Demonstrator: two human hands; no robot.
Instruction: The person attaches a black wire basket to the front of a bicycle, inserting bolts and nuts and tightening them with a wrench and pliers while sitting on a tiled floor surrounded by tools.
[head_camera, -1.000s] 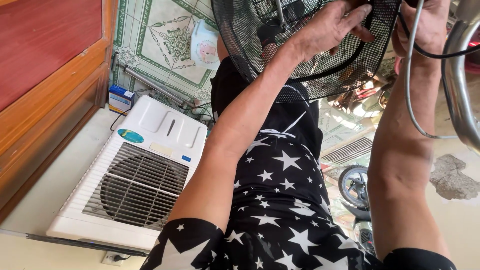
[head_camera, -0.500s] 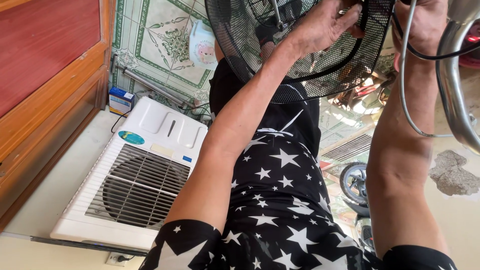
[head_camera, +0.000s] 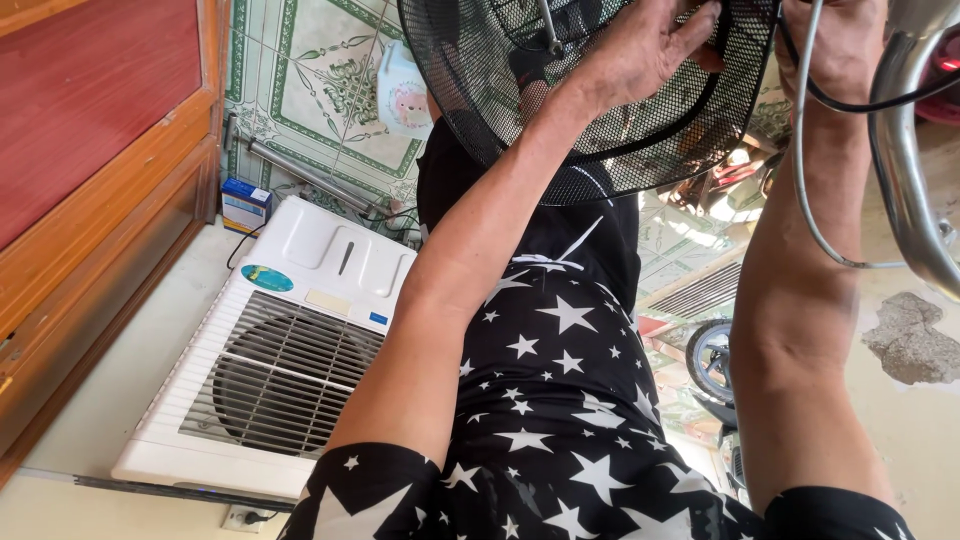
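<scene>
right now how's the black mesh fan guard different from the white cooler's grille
The black mesh fan guard is round, dark, fine mesh, held up by the left hand. The white cooler's grille is rectangular with wide horizontal slats and lies flat on the floor, untouched. The right hand is at the guard's rim, beside a black cable; its grip is cut off by the frame edge. Both are openwork fan covers.

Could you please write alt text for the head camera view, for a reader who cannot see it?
A person's left hand grips the rim of a black mesh fan guard, while the right hand reaches up beside a metal pole. Below lies a white air cooler.
</scene>
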